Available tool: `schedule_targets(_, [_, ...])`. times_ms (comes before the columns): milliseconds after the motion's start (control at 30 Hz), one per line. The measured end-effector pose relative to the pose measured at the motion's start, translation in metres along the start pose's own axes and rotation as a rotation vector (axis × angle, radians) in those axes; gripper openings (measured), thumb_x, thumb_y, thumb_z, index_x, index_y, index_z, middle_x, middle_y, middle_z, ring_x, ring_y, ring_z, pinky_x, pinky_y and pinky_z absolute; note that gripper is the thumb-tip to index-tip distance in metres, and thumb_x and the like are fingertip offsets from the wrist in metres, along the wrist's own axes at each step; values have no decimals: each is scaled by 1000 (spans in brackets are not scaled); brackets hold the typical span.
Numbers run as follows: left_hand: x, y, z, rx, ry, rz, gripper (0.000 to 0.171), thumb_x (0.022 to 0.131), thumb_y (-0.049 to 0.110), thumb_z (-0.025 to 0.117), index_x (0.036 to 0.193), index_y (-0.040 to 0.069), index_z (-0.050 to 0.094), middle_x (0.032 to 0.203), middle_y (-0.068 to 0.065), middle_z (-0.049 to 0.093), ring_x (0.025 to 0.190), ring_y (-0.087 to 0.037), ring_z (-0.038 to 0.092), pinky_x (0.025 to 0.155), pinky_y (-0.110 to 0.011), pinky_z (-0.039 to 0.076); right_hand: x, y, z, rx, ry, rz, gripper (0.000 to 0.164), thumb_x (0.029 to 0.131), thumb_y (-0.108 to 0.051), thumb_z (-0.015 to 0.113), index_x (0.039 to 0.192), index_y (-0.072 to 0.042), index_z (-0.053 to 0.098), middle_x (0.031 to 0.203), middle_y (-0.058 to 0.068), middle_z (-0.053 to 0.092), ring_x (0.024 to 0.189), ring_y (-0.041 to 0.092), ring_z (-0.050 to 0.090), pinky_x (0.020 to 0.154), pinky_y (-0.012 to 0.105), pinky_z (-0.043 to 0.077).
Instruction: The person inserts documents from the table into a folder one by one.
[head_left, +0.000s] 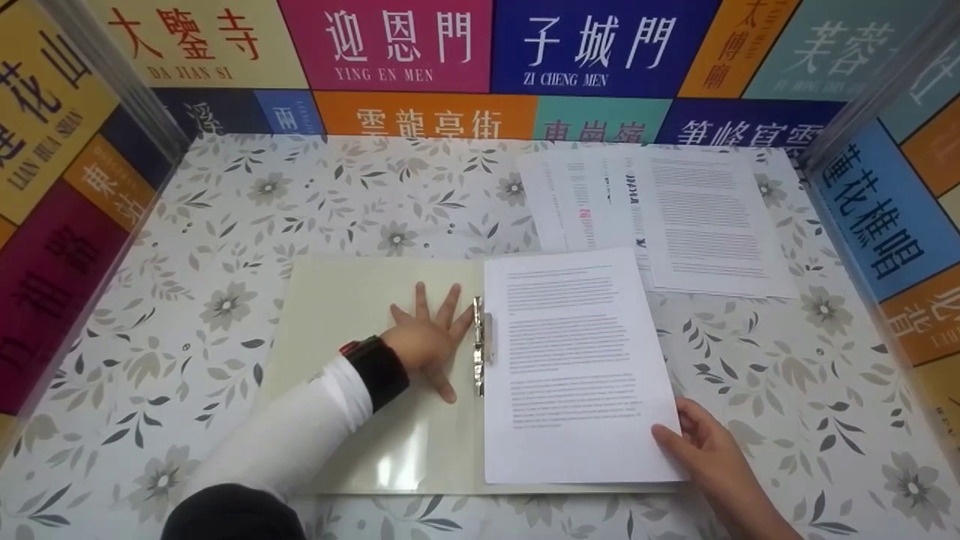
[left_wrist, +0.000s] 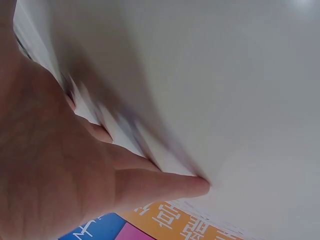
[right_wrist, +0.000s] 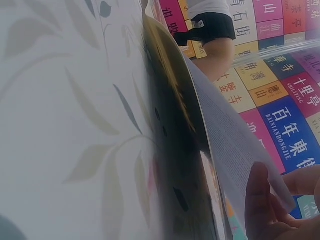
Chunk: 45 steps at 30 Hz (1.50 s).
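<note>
A pale binder folder (head_left: 337,315) lies spread flat, a metal ring clip (head_left: 478,356) along its spine. My left hand (head_left: 427,341) rests with fingers splayed on the left inside cover, beside the clip; its straight fingers touch the cover in the left wrist view as well. Printed paper (head_left: 570,360) lies on the folder's right side. At the paper's lower right edge, my right hand (head_left: 709,450) pinches it between thumb and fingers. In the right wrist view the pinched paper (right_wrist: 235,140) stands raised off the folder's edge. How many sheets are held I cannot tell.
Several printed sheets (head_left: 709,217) lie fanned and overlapping at the back right, partly under the folder's paper. A flower-patterned cloth (head_left: 225,225) covers the table. Colourful panels (head_left: 397,45) with large characters wall in the back and both sides.
</note>
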<state>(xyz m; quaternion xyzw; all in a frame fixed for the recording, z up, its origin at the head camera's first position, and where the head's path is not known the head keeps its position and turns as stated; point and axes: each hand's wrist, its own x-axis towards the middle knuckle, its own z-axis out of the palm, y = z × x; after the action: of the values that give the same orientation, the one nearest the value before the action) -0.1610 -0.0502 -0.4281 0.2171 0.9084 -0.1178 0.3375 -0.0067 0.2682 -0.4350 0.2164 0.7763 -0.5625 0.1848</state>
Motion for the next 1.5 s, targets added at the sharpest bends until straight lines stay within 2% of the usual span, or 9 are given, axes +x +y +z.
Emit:
schedule_targets(133, [0,0,-1,10,2,-9,138,59,67,77,154,27,-15,156,-11,-33,137,-59,-17,104,-78,18,0,0,0,-16,1,-1,62,95,-22,62,144,1,34,141,25,47,101,8,63,80,19,55])
schedule_targets(300, [1,0,0,2,6,-2,138,60,67,77,154,26,-15,156,-11,-32,137,-60,-17,103,-79,18,0,0,-1,-71,7,-8,68,94,-25,63,148,2,30,146,27,42,112,17,62,82,19,55])
schedule_targets(467, [-1,0,0,-7,12,8,137,60,66,78,154,26,-14,157,-12,-31,138,-59,-16,103,-79,19,-1,0,1,-109,2,-51,73,94,-20,62,151,3,23,148,28,38,117,23,61,81,20,56])
schedule_targets(567, [-1,0,0,-12,11,8,137,61,65,78,154,26,-13,157,-12,-31,138,-59,-16,103,-79,19,-1,0,1,-95,-8,-83,73,95,-15,61,152,2,20,151,26,36,120,22,59,83,19,55])
schedule_targets(700, [-2,0,-1,-24,14,10,137,60,64,79,154,26,-13,157,-12,-31,138,-59,-16,103,-79,17,-1,0,2,-97,2,-118,72,94,-10,60,153,0,19,152,24,35,120,18,59,83,19,55])
schedule_targets(867, [-2,0,0,-29,21,10,137,60,64,79,155,25,-12,157,-12,-30,137,-60,-16,103,-79,17,-1,2,3,-103,19,-134,71,94,-6,60,153,-2,21,150,25,39,110,10,63,79,20,56])
schedule_targets(1067, [-1,0,1,-24,22,15,137,60,64,79,154,25,-13,157,-12,-31,137,-60,-16,103,-79,17,0,5,4,-180,36,-142,72,94,-9,61,153,0,20,149,28,37,120,31,59,78,19,56])
schedule_targets(1167, [-1,-1,1,-16,23,17,138,60,65,79,154,25,-14,157,-13,-30,137,-60,-15,103,-79,18,1,5,4,-198,31,-132,73,94,-10,60,153,1,18,150,29,34,125,36,55,82,22,57])
schedule_targets(1500, [2,0,1,25,12,6,138,61,68,77,154,26,-15,157,-12,-31,138,-60,-14,103,-78,21,5,5,3,-226,19,-107,75,94,-11,62,153,2,18,147,29,40,122,33,58,80,20,56])
